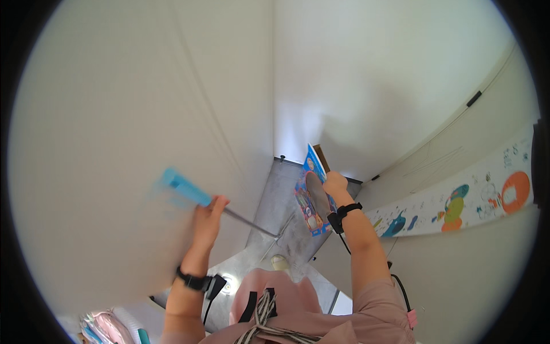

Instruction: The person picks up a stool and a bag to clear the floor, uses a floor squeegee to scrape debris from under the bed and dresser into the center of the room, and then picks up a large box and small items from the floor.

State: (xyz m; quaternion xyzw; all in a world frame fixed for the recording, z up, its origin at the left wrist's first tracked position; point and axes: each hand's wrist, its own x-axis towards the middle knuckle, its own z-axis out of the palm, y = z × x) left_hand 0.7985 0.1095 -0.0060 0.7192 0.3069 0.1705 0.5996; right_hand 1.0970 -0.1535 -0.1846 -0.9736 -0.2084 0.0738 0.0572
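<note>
My left hand (210,219) is closed around a long-handled tool where its pale blue grip (189,189) meets a thin grey pole (249,222). The pole slants down to a narrow crossbar (285,228) low over the grey floor; it may be a floor squeegee. Blur softens the far end of the grip. In my right hand (336,184) is a printed blue cardboard box (316,193), held by its upper edge. An oval grey area fills the middle of its front, and a brown flap stands at its top.
White walls (129,107) rise at the left and ahead, meeting in a corner. To the right, a paper strip (455,206) with colourful drawings hangs along a pale surface. A light-coloured shoe (280,262) stands on the floor (275,189). Pink folded fabric (112,327) lies at lower left.
</note>
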